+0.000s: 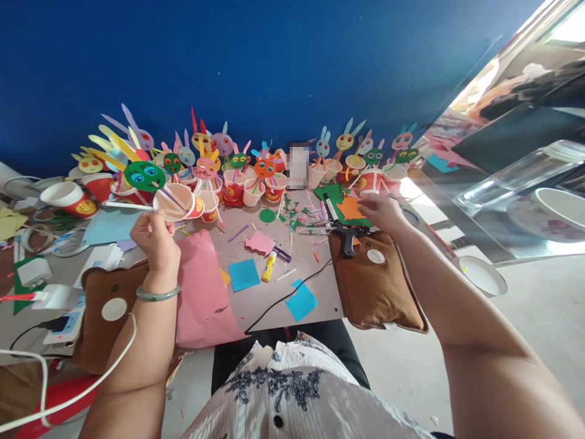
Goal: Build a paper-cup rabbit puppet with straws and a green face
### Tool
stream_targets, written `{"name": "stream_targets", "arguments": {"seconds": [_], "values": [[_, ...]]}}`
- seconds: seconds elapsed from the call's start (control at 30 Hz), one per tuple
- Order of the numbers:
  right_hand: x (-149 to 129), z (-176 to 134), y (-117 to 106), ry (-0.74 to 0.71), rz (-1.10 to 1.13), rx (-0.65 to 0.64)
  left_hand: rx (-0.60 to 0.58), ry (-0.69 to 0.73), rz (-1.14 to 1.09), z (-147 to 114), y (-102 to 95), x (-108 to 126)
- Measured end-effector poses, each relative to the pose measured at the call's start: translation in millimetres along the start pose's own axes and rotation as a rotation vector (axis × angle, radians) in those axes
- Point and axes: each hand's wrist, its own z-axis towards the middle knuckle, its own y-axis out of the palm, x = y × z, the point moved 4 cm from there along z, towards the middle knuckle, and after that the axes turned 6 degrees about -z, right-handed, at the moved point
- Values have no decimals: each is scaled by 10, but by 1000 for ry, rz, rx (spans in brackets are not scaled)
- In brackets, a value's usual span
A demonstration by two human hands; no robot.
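My left hand (156,239) is closed, its fingers pinching the end of a thin white stick (130,206) that points left. Just beyond it, a red-and-white paper cup (176,204) lies tipped with its mouth toward me. A green paper face (145,177) with blue eyes and yellow ears stands behind the stick. On the right, the fingers of my right hand (382,213) are closed at the edge of a piece of orange paper (351,208), which lies over green paper (333,195). A black glue gun (348,239) rests close below that hand.
Paper cups with animal faces (265,169) line the blue wall. Brown cushions (377,280) lie right and left. A glue stick (269,267), blue paper squares (244,275), pink paper (201,292) and green scraps (295,210) are scattered between. A black cord (292,296) crosses the table; white cables run left.
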Motion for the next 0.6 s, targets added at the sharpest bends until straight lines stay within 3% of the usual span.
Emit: {"name": "stream_targets", "arguments": {"seconds": [0.13,0.23,0.4,0.6], "values": [[-448,221,228,-147,-53,-190,4,-13,18,17,-9,-33],[-679,428,338,-158,-154,-245,-1,-24,26,23,-11,-52],[-844,610,485,-162,-281,-313,6,-21,76,30,-12,-59],[-889,574,575,-302,-291,-409,3,-7,78,45,-23,-86]]}}
